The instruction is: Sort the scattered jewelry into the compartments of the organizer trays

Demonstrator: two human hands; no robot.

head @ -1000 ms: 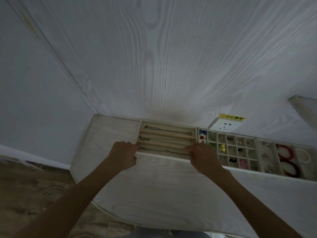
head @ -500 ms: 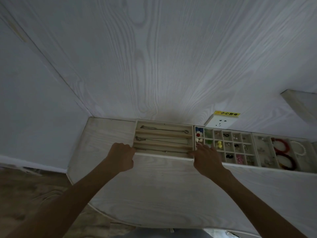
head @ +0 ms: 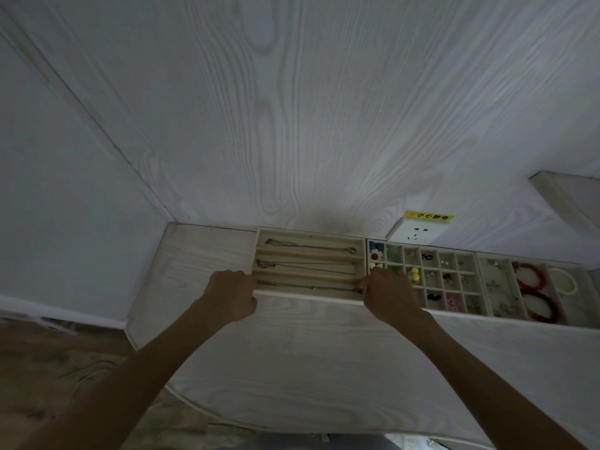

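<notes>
A long-slot necklace tray (head: 308,296) stands at the back of the white table (head: 308,358), with a thin chain (head: 308,247) in each of its three slots. My left hand (head: 232,293) grips its near left corner, fingers curled. My right hand (head: 388,295) grips its near right corner, partly covering the neighbouring grid tray (head: 454,312). That tray holds small earrings, flower pieces and yellow beads (head: 414,274). Farther right, a third tray (head: 519,320) holds red bracelets (head: 531,277) and a white bead bracelet (head: 565,280).
The three trays sit side by side against the wood-grain wall. A wall socket (head: 415,233) with a yellow label is just behind the grid tray. A shelf edge (head: 571,196) juts out at the upper right. The table's rounded left edge drops to the floor.
My right hand has gone from lying flatter over the grid tray's corner to curling on the necklace tray's right corner. My left hand stays at the left corner.
</notes>
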